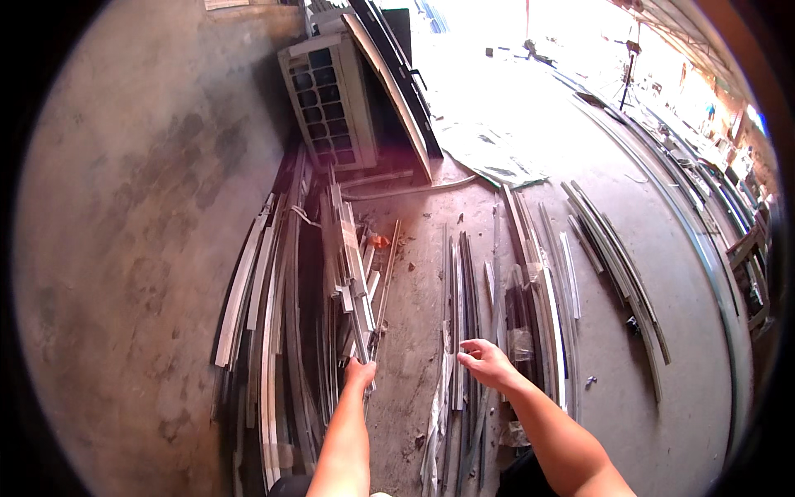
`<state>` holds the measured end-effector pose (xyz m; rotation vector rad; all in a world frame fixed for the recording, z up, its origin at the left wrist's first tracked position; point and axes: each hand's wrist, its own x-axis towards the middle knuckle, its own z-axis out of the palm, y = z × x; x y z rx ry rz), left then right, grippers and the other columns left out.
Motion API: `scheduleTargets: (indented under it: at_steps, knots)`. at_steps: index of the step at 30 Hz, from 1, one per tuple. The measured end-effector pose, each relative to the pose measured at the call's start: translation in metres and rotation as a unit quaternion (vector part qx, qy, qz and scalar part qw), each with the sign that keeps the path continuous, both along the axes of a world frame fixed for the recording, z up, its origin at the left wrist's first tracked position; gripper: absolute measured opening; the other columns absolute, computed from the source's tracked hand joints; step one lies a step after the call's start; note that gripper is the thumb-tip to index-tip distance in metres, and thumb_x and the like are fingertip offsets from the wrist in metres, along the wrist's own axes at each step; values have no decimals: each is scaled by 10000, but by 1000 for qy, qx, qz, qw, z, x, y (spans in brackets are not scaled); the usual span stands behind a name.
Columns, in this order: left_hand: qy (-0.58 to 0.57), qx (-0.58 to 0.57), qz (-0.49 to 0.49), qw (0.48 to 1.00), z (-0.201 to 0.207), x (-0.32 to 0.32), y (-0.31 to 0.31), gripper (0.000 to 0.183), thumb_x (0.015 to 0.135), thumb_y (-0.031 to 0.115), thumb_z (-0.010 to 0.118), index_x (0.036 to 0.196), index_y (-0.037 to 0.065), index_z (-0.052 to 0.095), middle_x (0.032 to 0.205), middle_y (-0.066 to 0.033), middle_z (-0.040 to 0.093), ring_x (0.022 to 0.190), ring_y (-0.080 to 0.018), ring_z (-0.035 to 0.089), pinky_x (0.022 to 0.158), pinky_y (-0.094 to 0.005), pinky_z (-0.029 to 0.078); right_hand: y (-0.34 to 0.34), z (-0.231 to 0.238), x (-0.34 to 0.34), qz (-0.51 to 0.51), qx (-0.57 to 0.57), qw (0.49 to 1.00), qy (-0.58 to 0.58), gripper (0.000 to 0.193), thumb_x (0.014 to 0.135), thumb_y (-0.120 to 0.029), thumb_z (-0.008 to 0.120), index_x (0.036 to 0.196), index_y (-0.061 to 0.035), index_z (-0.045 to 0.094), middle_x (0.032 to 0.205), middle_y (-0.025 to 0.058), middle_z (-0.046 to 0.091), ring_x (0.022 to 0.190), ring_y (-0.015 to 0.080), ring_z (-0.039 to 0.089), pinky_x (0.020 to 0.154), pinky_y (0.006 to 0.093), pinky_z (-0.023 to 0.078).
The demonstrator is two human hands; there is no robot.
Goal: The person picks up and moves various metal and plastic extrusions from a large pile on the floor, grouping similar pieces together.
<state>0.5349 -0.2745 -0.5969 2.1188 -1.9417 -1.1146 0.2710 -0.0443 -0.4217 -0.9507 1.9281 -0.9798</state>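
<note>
My left hand (359, 373) is closed around the near end of a long metal profile (361, 327), at the right side of the left-hand pile. Other silvery profiles (346, 248) lie beside and beneath it, some wrapped with tape. My right hand (487, 363) is held out over the middle strips, thumb and fingers a little apart and nothing visible between them. Just left of its fingertips runs a thin light metal strip (458, 373), among several dark strips on the floor.
Long profiles (240, 298) are piled at left. A wrapped bundle (538, 282) and a smaller bundle (625, 273) lie at right. Ahead, a gridded pale unit (323, 103) stands with panels (389, 83) leaning on it, near a plastic sheet (493, 153). More long bars (679, 178) line the far right.
</note>
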Motion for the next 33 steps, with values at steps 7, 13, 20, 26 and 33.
scheduleTargets:
  at_steps: [7, 13, 20, 26, 33]
  knots:
    - [189, -173, 123, 959, -33, 30, -22, 395, 898, 351, 702, 853, -28, 600, 749, -217, 684, 509, -286, 663, 535, -434, 554, -19, 26, 31, 27, -30, 998, -49, 501, 974, -346, 692, 1331, 1, 635, 1311, 182, 675, 1196, 282, 666, 1011, 369, 528]
    - [163, -36, 68, 984, -11, -25, 59, 511, 914, 487, 735, 875, -16, 658, 752, -195, 716, 731, -346, 727, 693, -472, 547, 1, 6, -2, -1, -21, 999, -25, 500, 970, -340, 687, 1334, -2, 633, 1283, 181, 692, 1193, 281, 669, 1006, 371, 529]
    - [138, -35, 30, 989, -15, 26, 169, 564, 883, 521, 756, 952, -28, 645, 872, -254, 721, 838, -413, 725, 776, -494, 553, -31, -7, 6, -9, -72, 997, -14, 470, 936, -341, 671, 1261, -2, 679, 1218, 207, 715, 1153, 317, 690, 992, 391, 533]
    - [112, -25, -48, 992, 6, 43, 293, 547, 890, 500, 740, 1018, -20, 624, 931, -288, 717, 925, -470, 707, 805, -531, 551, -33, -21, -16, -57, -71, 995, -32, 445, 950, -323, 678, 1214, 36, 693, 1166, 203, 739, 1103, 297, 710, 985, 381, 534]
    - [36, -8, -82, 996, 3, 47, 337, 577, 916, 550, 682, 1047, -2, 574, 940, -326, 698, 922, -543, 665, 797, -595, 525, -34, -15, -24, -85, -69, 993, -42, 426, 951, -311, 664, 1202, 30, 703, 1179, 196, 739, 1128, 299, 698, 1003, 382, 517]
